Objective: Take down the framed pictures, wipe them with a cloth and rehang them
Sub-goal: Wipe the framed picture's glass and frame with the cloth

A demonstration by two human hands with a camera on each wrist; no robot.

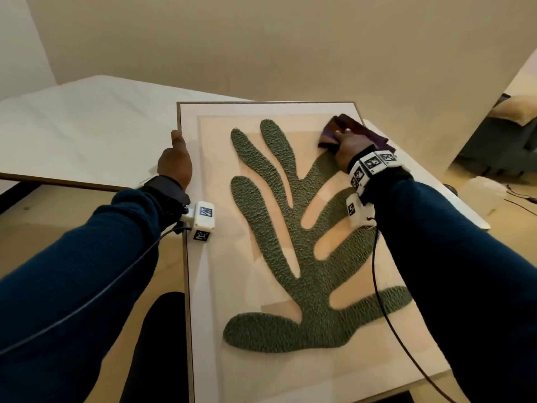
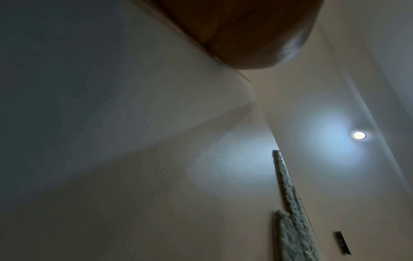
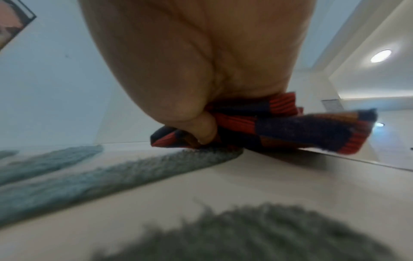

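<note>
A large framed picture (image 1: 203,286) with a green branching leaf shape (image 1: 290,228) lies flat on a white table. My left hand (image 1: 175,161) grips the frame's left edge near the far corner, thumb pointing along the rim. My right hand (image 1: 348,146) holds a bunched dark red and navy cloth (image 1: 348,126) and presses it onto the picture near its far right corner. In the right wrist view the thumb pinches the striped cloth (image 3: 290,130) against the glass above the green shape (image 3: 111,174). The left wrist view shows the frame's pale face (image 2: 134,141) close up.
A white table top (image 1: 81,126) extends to the left and behind the frame. A plain beige wall (image 1: 261,48) rises behind. A dark sofa with a cushion (image 1: 505,135) sits at the far right. A dark chair back (image 1: 157,344) is below the frame's left edge.
</note>
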